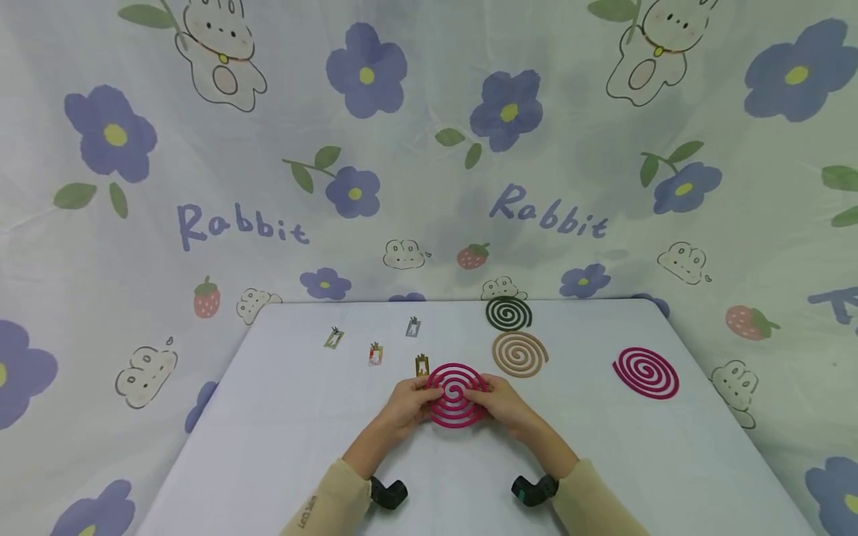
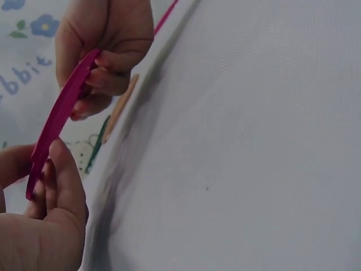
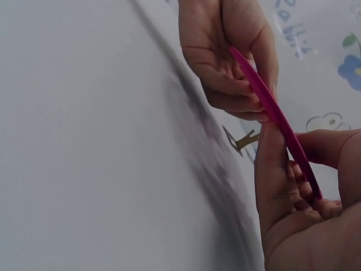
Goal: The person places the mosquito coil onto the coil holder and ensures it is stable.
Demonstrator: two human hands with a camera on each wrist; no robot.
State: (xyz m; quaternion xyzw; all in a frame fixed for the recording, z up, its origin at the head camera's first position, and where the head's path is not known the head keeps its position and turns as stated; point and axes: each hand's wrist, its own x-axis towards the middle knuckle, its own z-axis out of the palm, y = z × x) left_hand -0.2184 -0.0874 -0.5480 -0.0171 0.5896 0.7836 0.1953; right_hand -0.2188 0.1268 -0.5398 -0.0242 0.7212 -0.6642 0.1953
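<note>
A magenta mosquito coil [image 1: 454,390] is held up over the front middle of the table, its spiral face toward the head camera. My left hand [image 1: 407,402] pinches its left edge, thumb on the near face and fingers behind. At the opposite edge my right hand [image 1: 507,402] pinches it likewise. Both wrist views show the coil nearly edge-on, a thin tilted band [image 2: 59,118] between the two hands. Just behind the left fingertips stands a brass-coloured metal coil stand [image 1: 421,365], partly hidden by the coil and hand.
Several small metal stands lie at the back left, among them a silver one [image 1: 412,326] and a red-patterned one [image 1: 376,353]. A dark green coil [image 1: 509,313] and a tan coil [image 1: 519,353] lie behind my right hand. Another magenta coil [image 1: 646,373] lies far right.
</note>
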